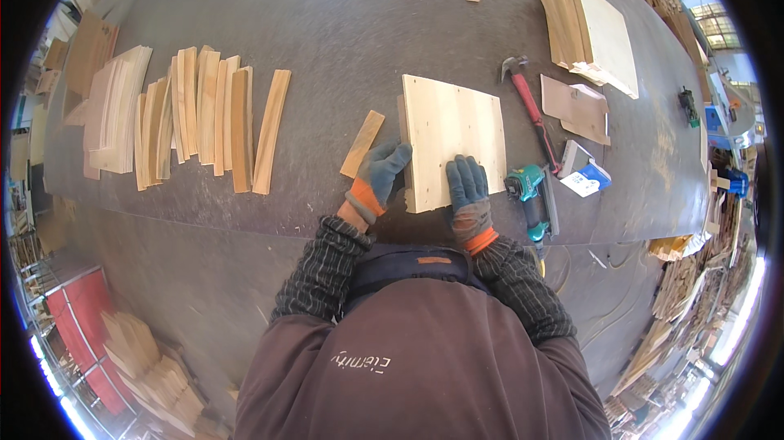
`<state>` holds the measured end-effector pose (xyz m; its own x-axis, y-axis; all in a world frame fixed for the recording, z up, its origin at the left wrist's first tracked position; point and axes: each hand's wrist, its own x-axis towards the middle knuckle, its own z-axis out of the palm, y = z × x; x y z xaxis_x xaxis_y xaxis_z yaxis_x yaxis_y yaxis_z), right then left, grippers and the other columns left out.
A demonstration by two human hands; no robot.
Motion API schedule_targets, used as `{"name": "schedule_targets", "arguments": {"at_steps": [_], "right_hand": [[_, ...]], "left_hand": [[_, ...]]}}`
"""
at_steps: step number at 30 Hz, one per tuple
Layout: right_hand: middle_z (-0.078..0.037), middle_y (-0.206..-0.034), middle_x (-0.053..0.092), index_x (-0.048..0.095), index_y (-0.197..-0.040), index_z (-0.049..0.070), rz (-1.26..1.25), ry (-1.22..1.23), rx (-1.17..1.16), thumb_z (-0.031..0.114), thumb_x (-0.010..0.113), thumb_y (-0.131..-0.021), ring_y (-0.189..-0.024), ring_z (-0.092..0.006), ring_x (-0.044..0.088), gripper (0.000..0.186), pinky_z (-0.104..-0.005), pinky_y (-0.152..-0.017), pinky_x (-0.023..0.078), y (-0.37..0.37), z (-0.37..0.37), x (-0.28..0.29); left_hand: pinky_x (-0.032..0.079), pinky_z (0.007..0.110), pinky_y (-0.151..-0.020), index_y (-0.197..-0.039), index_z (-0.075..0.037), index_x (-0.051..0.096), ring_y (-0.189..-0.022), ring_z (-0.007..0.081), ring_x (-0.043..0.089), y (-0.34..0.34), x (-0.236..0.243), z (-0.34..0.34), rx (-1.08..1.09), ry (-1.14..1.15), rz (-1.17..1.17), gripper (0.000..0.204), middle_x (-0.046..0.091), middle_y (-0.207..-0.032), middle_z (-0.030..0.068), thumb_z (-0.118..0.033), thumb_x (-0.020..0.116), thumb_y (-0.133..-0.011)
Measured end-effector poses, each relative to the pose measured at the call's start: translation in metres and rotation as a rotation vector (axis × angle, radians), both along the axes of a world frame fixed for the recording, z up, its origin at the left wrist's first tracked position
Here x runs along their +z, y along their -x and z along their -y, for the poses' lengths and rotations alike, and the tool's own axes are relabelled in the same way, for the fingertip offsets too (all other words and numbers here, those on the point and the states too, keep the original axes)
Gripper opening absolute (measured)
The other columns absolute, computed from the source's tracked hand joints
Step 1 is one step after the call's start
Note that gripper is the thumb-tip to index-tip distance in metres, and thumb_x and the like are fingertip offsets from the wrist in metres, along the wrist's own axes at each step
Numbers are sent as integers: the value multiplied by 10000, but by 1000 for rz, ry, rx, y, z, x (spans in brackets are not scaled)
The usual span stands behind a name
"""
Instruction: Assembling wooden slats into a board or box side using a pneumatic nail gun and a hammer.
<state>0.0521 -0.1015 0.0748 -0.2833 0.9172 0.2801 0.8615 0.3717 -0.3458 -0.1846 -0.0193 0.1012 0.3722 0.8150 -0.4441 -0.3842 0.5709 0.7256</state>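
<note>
wooden panel (452, 125) beneath right fingers (467, 178)

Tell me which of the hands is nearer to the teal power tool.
Right. The right hand lies on the wooden panel, just left of the teal power tool; the left hand is farther off, by the panel's left edge.

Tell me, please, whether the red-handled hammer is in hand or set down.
Set down: the hammer lies on the table, apart from the left hand and right hand.
</note>
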Motion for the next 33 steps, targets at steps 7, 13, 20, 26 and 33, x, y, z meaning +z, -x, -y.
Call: {"name": "schedule_targets", "arguments": {"at_steps": [7,13,20,26,33], "right_hand": [[-192,-1622,477,487,-1580,57,0,47,5,141,493,-990,-1509,-432,427,596,-602,-1262,289,1,3,10],[-192,-1615,484,488,-1581,70,20,83,4,153,490,-990,-1493,-437,445,597,-607,-1258,291,0,5,12],[-184,-1610,492,501,-1571,75,26,68,-3,164,502,-983,-1479,-431,462,594,-606,-1250,304,-1,6,9],[-180,-1603,501,510,-1565,88,38,59,-7,161,517,-973,-1472,-426,471,597,-602,-1246,315,0,5,11],[-177,-1601,509,518,-1561,95,56,68,-1,161,519,-972,-1466,-419,488,592,-601,-1242,328,2,4,14]], "left_hand": [[579,344,-987,-1367,107,607,-1110,227,710,-1,3,4,32,13,52,600,714,-1270,181,-399,688,-1057],[574,346,-1005,-1377,103,597,-1131,221,700,0,4,8,23,-19,3,601,710,-1277,175,-394,694,-1054],[577,338,-993,-1371,95,609,-1122,206,699,-4,-5,13,80,-56,18,614,714,-1269,163,-419,699,-1048],[573,324,-970,-1353,86,631,-1094,195,703,-5,-2,12,85,-26,14,581,724,-1248,151,-414,684,-1060],[573,305,-923,-1324,90,655,-1056,186,704,-4,-8,12,106,-37,-149,554,741,-1199,146,-391,703,-1052]]}}
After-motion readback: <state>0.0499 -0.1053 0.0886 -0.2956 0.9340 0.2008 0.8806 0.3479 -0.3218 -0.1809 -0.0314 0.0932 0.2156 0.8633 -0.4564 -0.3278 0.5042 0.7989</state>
